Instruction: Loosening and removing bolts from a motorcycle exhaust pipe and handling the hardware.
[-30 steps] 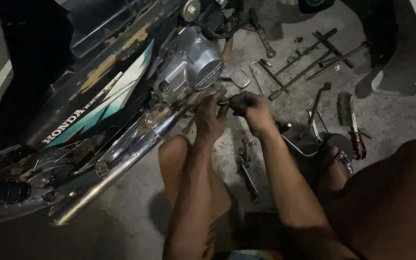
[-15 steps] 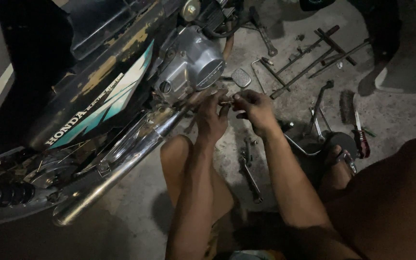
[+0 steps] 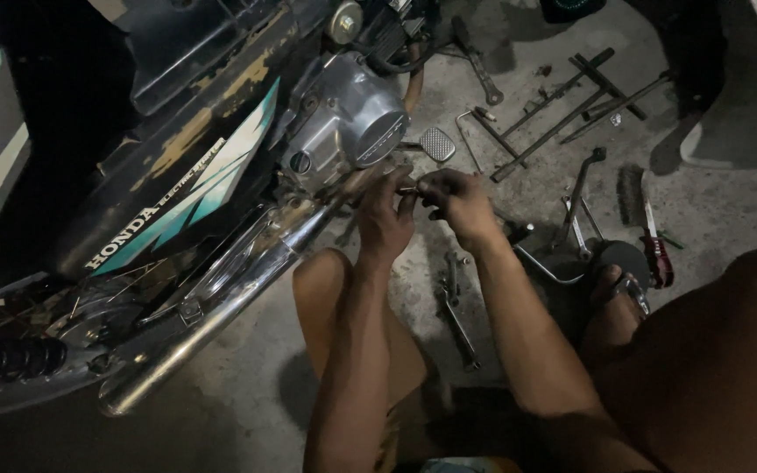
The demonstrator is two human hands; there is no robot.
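My left hand (image 3: 385, 217) and my right hand (image 3: 453, 197) meet just below the silver engine cover (image 3: 363, 123) of a motorcycle. Between their fingertips they pinch a small dark metal part (image 3: 407, 190), too small to identify. The chrome exhaust pipe (image 3: 221, 307) runs from under the left hand down to the lower left. Both forearms reach up from the bottom of the frame, over my bent knee (image 3: 326, 280).
Tools lie on the concrete floor: a wrench (image 3: 456, 302) by my right forearm, long bars (image 3: 554, 123) and a socket handle at the top right, a red-handled tool (image 3: 657, 254). A foot peg (image 3: 436, 144) sticks out beside the engine. My sandalled foot (image 3: 611, 285) rests at right.
Both hands have stayed together under the engine cover, shifting only slightly. The camera has tilted a little, so the scene sits lower in view.
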